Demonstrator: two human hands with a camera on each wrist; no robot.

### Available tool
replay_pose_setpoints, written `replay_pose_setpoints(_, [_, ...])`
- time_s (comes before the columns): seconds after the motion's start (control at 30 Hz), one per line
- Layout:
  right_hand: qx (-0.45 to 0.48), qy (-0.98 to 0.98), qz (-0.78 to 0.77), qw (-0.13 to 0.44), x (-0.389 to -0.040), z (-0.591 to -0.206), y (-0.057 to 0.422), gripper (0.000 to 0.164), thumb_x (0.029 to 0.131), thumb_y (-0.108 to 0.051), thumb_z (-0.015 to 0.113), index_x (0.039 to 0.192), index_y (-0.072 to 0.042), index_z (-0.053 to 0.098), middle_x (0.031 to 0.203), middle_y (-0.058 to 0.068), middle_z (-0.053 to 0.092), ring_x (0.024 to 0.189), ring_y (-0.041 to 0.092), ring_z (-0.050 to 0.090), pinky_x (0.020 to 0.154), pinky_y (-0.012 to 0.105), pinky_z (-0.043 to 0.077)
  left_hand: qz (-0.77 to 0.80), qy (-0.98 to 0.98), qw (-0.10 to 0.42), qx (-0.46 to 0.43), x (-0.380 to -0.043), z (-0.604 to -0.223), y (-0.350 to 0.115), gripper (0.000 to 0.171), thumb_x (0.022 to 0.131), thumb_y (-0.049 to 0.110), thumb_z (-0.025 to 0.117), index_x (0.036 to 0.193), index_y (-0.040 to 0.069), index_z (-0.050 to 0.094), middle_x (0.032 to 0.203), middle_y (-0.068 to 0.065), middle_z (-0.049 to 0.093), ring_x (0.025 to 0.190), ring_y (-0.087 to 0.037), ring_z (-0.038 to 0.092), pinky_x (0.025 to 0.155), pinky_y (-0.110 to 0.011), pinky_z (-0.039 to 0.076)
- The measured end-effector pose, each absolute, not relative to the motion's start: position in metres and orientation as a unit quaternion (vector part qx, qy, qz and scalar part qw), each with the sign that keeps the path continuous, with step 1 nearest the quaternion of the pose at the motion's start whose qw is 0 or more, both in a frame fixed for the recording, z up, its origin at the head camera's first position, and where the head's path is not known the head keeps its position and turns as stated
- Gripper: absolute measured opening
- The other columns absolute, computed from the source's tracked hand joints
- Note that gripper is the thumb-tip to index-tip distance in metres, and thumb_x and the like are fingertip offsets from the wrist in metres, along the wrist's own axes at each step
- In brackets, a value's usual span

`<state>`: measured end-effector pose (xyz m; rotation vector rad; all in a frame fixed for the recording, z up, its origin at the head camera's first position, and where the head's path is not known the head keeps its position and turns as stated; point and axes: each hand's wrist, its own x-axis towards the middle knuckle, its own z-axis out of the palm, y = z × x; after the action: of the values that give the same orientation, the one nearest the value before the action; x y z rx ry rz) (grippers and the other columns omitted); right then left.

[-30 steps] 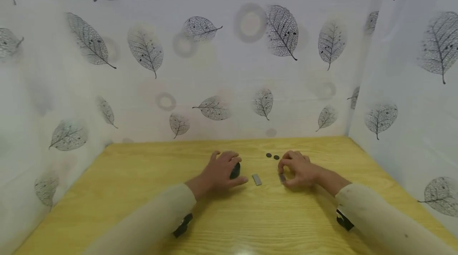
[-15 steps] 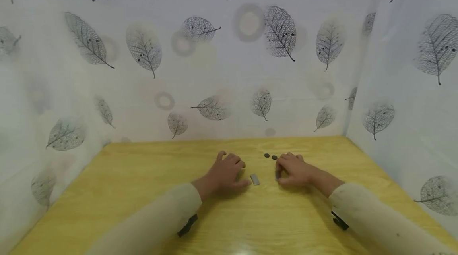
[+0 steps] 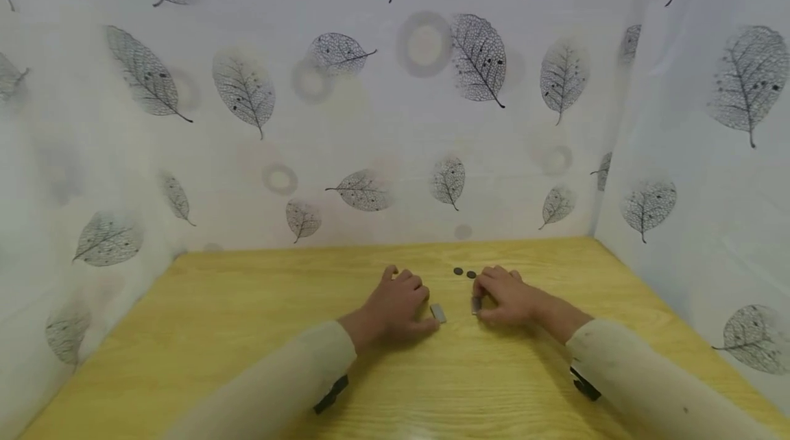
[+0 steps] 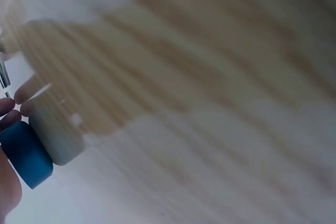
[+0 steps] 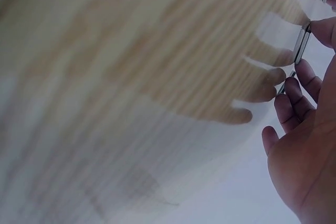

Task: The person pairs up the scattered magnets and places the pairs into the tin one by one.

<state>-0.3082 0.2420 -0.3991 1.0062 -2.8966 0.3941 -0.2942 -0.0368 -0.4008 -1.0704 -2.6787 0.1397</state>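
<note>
A small flat silver plate (image 3: pixel 476 305) stands between the curled fingers and thumb of my right hand (image 3: pixel 511 297); in the right wrist view the thumb and index finger pinch this plate (image 5: pixel 301 44). My left hand (image 3: pixel 395 306) arches low over the table with its thumb stretched out. That thumb's tip is at a second silver plate (image 3: pixel 437 313) lying on the table. Near the left palm, the left wrist view shows a blue block-like thing (image 4: pixel 26 153), which the hand hides in the head view. Whether the left fingers grip it, I cannot tell.
Two small dark discs (image 3: pixel 464 273) lie on the wood-grain table (image 3: pixel 265 303), just behind the right fingertips. White leaf-patterned sheets (image 3: pixel 370 125) enclose the back and both sides. Each forearm carries a black wrist device (image 3: pixel 584 384).
My left hand has shifted right, from beside the plate on the table up to it. The dark thing seen under that hand a second ago is now covered. The right hand has hardly moved.
</note>
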Motion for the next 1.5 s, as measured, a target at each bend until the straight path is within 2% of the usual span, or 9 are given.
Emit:
replay_pose_setpoints(0.2, [0.332,-0.932,0.144,0.009,-0.305,-0.403,0.241,0.022,0.079,-0.030,0.072,0.095,-0.021,0.060,0.096,-0.006,0.050,0.092,0.015,0.041,0.081,0.038,0.035,0.043,-0.914,0.127,-0.382,-0.288,-0.405,-0.033,0.046,0.094,0.062,0.049,0.101,0.019,0.062,0.097,0.003,0.058,0.091,-0.017,0.051,0.098,-0.046,0.036])
replay_pose_setpoints(0.33, [0.332,-0.932,0.148,0.008,-0.303,-0.409,0.242,0.022,0.079,-0.029,0.072,0.095,-0.019,0.061,0.095,-0.006,0.051,0.091,0.014,0.041,0.082,0.037,0.037,0.035,-0.912,0.120,-0.392,-0.283,-0.406,-0.031,0.041,0.095,0.058,0.050,0.100,0.019,0.062,0.097,0.005,0.058,0.088,-0.015,0.050,0.092,-0.042,0.037])
replay_pose_setpoints(0.67, [0.312,-0.940,0.140,-0.002,-0.300,-0.416,0.243,0.023,0.080,-0.030,0.070,0.098,-0.020,0.060,0.096,-0.007,0.049,0.094,0.016,0.042,0.082,0.040,0.035,0.051,-0.903,0.138,-0.404,-0.278,-0.409,-0.029,0.036,0.095,0.058,0.052,0.100,0.023,0.063,0.099,0.007,0.059,0.088,-0.012,0.051,0.087,-0.037,0.038])
replay_pose_setpoints(0.87, [0.315,-0.942,0.112,0.009,-0.307,-0.406,0.239,0.022,0.081,-0.030,0.067,0.099,-0.021,0.058,0.097,-0.007,0.049,0.096,0.018,0.043,0.081,0.042,0.035,0.042,-0.907,0.142,-0.394,-0.286,-0.405,-0.027,0.037,0.094,0.057,0.052,0.100,0.023,0.063,0.098,0.007,0.059,0.085,-0.012,0.050,0.085,-0.038,0.037])
replay_pose_setpoints(1.13, [0.317,-0.942,0.110,0.012,-0.314,-0.394,0.231,0.025,0.080,-0.029,0.066,0.101,-0.018,0.060,0.098,-0.005,0.053,0.096,0.018,0.045,0.082,0.041,0.037,0.023,-0.915,0.134,-0.380,-0.292,-0.397,-0.030,0.044,0.095,0.061,0.051,0.106,0.021,0.066,0.103,0.005,0.061,0.090,-0.014,0.053,0.091,-0.041,0.037])
replay_pose_setpoints(1.33, [0.319,-0.939,0.124,0.005,-0.315,-0.396,0.229,0.029,0.081,-0.029,0.069,0.105,-0.014,0.063,0.101,-0.003,0.059,0.099,0.019,0.050,0.090,0.046,0.042,0.026,-0.908,0.147,-0.391,-0.295,-0.404,-0.032,0.036,0.095,0.055,0.053,0.101,0.021,0.065,0.099,0.005,0.060,0.087,-0.014,0.051,0.087,-0.040,0.037])
replay_pose_setpoints(1.5, [0.303,-0.948,0.098,0.016,-0.313,-0.393,0.229,0.033,0.081,-0.034,0.070,0.108,-0.016,0.063,0.104,-0.003,0.059,0.099,0.019,0.049,0.087,0.046,0.038,0.031,-0.909,0.146,-0.388,-0.295,-0.402,-0.031,0.031,0.092,0.049,0.055,0.098,0.021,0.064,0.100,0.006,0.061,0.088,-0.014,0.051,0.086,-0.040,0.037])
